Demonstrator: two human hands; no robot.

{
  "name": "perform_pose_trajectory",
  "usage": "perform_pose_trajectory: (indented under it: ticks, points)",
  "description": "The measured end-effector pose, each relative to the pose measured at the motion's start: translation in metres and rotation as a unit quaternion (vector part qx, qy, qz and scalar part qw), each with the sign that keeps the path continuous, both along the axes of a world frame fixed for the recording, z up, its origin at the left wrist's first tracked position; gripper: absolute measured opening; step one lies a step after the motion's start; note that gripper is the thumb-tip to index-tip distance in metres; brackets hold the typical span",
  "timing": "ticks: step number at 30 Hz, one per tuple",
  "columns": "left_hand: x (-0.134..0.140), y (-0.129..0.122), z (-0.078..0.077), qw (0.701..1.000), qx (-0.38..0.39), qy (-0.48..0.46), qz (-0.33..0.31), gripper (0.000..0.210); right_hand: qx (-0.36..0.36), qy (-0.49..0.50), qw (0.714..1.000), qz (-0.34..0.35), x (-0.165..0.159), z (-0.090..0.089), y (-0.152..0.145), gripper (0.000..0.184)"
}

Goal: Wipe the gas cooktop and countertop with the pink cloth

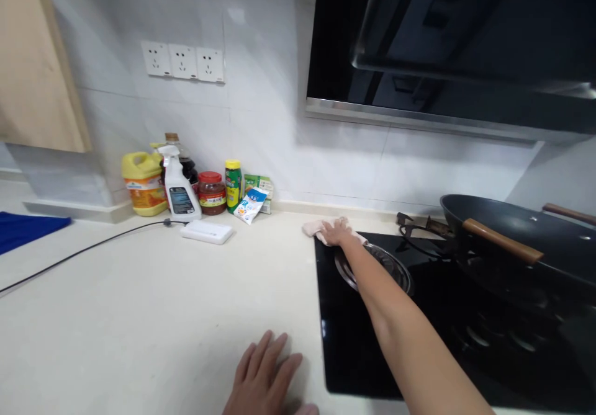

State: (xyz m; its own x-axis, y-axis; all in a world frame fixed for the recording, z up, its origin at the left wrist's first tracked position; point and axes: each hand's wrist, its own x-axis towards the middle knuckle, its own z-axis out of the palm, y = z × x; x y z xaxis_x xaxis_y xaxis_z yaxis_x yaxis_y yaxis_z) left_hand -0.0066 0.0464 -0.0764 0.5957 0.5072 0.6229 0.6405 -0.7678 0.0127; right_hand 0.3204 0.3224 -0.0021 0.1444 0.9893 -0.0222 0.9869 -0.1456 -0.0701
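Observation:
My right hand (336,233) presses a pale pink cloth (314,227) down at the far left corner of the black glass cooktop (356,340). Part of the cloth lies over the counter beside the glass, and the palm hides some of it. My right forearm reaches across the round metal burner ring (388,265), covering its middle. Nothing is in my left hand (263,374), which rests with its fingers spread on the white countertop (153,328), left of the cooktop's near edge.
A black wok (512,223) with wooden handles sits on the right burner. Along the wall stand a yellow jug (144,185), a spray bottle (179,185), a red-lidded jar (212,193), a green bottle (233,185) and packets (252,204). A white box (207,231) joins a black cable. The range hood (442,43) overhangs.

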Motion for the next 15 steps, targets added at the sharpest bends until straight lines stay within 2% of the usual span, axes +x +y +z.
perform_pose_trajectory:
  ticks: [3, 7, 11, 15]
  points:
    - [0.002, -0.008, -0.001, 0.997, -0.026, -0.066, -0.005, 0.061, -0.014, 0.021, 0.999, 0.041, -0.054, 0.0, 0.004, 0.074]
    - [0.009, -0.016, 0.004, 0.989, -0.015, -0.144, 0.02, 0.056, -0.027, 0.041, 0.994, 0.102, -0.112, 0.001, -0.007, 0.078]
    - [0.012, -0.017, 0.009, 0.983, -0.015, -0.17, 0.063, 0.05, -0.04, 0.054, 0.988, 0.142, -0.135, 0.003, -0.04, 0.076]
    - [0.012, -0.015, 0.012, 0.978, -0.057, -0.185, 0.073, 0.047, -0.039, 0.061, 0.984, 0.164, -0.142, 0.002, -0.092, 0.073]
